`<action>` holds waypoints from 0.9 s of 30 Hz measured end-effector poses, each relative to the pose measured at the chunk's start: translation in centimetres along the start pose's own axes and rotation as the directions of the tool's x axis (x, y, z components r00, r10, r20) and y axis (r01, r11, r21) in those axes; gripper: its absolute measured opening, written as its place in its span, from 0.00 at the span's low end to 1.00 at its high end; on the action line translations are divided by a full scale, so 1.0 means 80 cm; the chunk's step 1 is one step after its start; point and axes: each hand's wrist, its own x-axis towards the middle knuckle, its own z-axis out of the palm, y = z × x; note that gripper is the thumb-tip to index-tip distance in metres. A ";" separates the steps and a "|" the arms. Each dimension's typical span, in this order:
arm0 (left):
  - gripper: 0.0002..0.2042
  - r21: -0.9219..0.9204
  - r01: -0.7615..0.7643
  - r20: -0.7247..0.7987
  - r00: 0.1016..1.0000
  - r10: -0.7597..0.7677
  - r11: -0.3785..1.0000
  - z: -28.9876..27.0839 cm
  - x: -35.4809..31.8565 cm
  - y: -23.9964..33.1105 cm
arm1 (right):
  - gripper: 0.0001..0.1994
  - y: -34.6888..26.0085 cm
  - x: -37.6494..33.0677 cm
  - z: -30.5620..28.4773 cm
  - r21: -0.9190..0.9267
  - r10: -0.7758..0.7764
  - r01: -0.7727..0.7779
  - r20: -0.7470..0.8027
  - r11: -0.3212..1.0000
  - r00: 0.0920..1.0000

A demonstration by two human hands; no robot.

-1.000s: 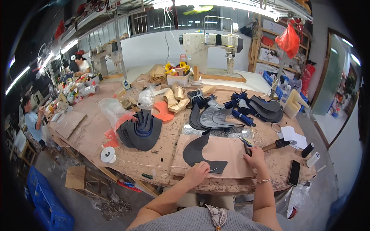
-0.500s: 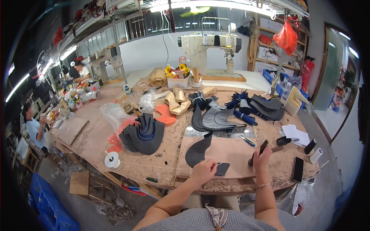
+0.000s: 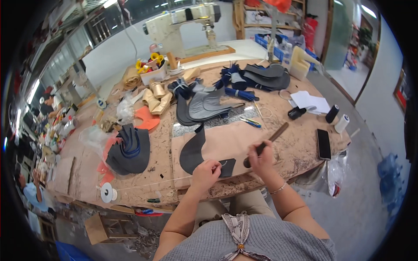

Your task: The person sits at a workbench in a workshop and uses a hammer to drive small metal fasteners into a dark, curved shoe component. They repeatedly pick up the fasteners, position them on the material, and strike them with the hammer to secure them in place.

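My left hand (image 3: 206, 175) is closed in a pinch on a thin white cord, at the lower edge of a curved dark grey piece (image 3: 191, 151). The cord runs left across the table to a white spool (image 3: 108, 192). A short end of the piece shows to the right of my fingers. My right hand (image 3: 261, 160) is wrapped around a hammer near its dark head, with the wooden handle (image 3: 279, 131) slanting up and away to the right. The hammer is beside the piece's right end; whether it touches the table cannot be told.
A fanned stack of grey pieces (image 3: 128, 152) lies to the left. Beyond are more grey pieces (image 3: 204, 104), blue-handled snippers (image 3: 251, 122) and bundled dark blue strips (image 3: 241, 94). A phone (image 3: 323, 144) and thread cones (image 3: 342, 123) sit at right. A sewing machine (image 3: 183, 30) stands behind.
The view has turned right and down, so the table appears shifted left. The hammer's handle has swung to point up and away. My left hand keeps its pinch on the cord.
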 end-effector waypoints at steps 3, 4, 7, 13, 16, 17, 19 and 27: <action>0.03 0.015 0.008 0.012 1.000 -0.009 1.000 -0.009 0.018 0.024 | 0.03 -0.002 0.008 0.013 -0.143 -0.123 0.134 0.082 0.981 0.989; 0.04 0.002 -0.003 0.028 1.000 0.003 1.000 -0.006 0.025 0.028 | 0.03 -0.003 0.012 0.013 -0.153 -0.099 0.109 0.073 0.982 0.992; 0.06 0.025 -0.021 0.107 0.994 0.018 0.999 0.006 0.040 0.033 | 0.04 0.004 0.009 0.011 -0.144 -0.086 0.091 0.039 0.985 0.996; 0.07 0.145 -0.006 0.161 0.987 -0.017 0.989 0.025 0.041 0.013 | 0.05 0.006 0.004 0.003 -0.126 -0.073 0.075 0.016 0.989 0.997; 0.07 0.133 0.014 0.150 0.988 -0.035 0.991 0.028 0.041 0.011 | 0.06 0.006 0.008 0.007 -0.137 -0.064 0.070 0.048 0.988 0.997; 0.08 0.124 0.014 0.134 0.991 -0.030 0.992 0.030 0.041 0.009 | 0.06 0.006 0.011 0.009 -0.139 -0.064 0.071 0.057 0.988 0.996; 0.08 0.123 0.024 0.110 0.993 -0.038 0.992 0.035 0.041 0.005 | 0.06 0.003 0.016 0.009 -0.128 -0.098 0.110 0.100 0.986 0.990; 0.07 0.123 0.096 0.110 0.988 -0.110 0.988 0.036 0.036 0.008 | 0.05 -0.024 0.041 0.017 -0.051 -0.179 0.182 0.064 0.982 0.982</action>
